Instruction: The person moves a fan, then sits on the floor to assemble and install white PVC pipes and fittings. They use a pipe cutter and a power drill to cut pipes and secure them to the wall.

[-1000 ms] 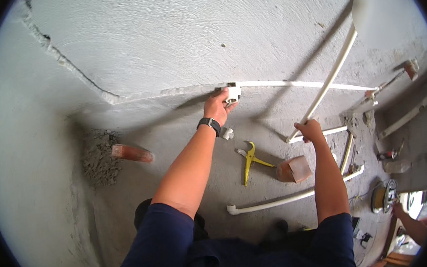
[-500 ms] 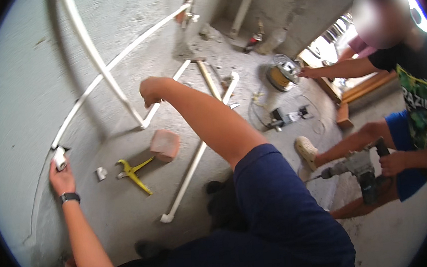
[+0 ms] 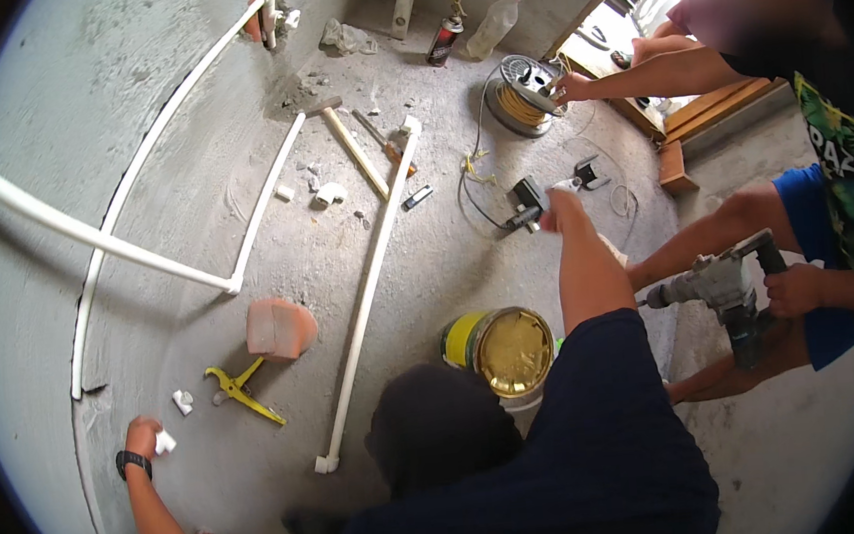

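Observation:
My left hand (image 3: 142,437), with a dark watch at its wrist, is closed around a white plastic pipe fitting (image 3: 165,441) low beside the wall. A second small white fitting (image 3: 183,402) lies on the floor nearby, next to a yellow pipe cutter (image 3: 243,392). My right hand (image 3: 565,212) reaches far forward to a corded black-and-grey tool (image 3: 527,202) on the floor. It covers the tool's middle, and its blurred fingers do not show whether they grip. Along the wall runs a white pipe (image 3: 120,194), whose lower end stops above my left hand.
A reddish block (image 3: 280,329), a long white pipe (image 3: 368,302), a hammer (image 3: 356,152) and a yellow bucket (image 3: 510,351) stand or lie on the floor. Another white pipe (image 3: 94,236) juts across the left. At right a person holds a hammer drill (image 3: 720,289) and touches a cable reel (image 3: 522,99).
My right hand has swung from above the pipes by the wall over to the corded tool. My left hand has come down from the wall pipe's end, still holding the fitting. The view has shifted.

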Action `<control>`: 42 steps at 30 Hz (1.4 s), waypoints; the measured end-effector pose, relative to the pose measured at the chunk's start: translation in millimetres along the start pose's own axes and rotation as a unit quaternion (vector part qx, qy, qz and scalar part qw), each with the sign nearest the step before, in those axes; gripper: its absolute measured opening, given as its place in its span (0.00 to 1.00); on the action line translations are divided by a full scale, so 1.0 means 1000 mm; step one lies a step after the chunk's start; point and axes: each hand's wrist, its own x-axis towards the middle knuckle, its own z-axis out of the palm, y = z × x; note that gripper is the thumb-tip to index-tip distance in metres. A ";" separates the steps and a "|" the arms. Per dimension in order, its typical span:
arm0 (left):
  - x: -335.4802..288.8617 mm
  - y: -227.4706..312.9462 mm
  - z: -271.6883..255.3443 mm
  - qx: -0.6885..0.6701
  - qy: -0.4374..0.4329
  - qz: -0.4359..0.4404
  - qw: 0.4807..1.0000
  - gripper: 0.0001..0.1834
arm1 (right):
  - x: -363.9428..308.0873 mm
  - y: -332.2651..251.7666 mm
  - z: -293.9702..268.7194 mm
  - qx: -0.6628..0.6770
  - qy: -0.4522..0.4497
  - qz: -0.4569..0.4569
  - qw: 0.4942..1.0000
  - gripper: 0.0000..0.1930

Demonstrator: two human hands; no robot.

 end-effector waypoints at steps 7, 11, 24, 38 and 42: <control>-0.005 -0.053 -0.011 0.204 -0.082 0.149 0.964 0.09 | 0.065 0.085 0.053 0.206 -0.086 0.207 0.953 0.45; -0.039 -0.032 -0.016 0.211 -0.117 0.107 0.965 0.10 | 0.075 0.077 0.075 0.256 0.007 0.218 0.942 0.39; -0.043 -0.006 -0.032 0.324 -0.199 0.121 0.917 0.14 | -0.023 0.003 0.120 0.432 0.144 0.094 0.886 0.30; -0.170 0.268 0.047 0.067 -0.154 0.347 0.923 0.11 | -0.207 -0.121 0.067 0.208 0.150 -0.482 0.838 0.19; -0.165 0.369 0.098 -0.058 -0.106 0.441 0.890 0.10 | -0.242 -0.142 0.058 0.068 0.103 -0.601 0.790 0.16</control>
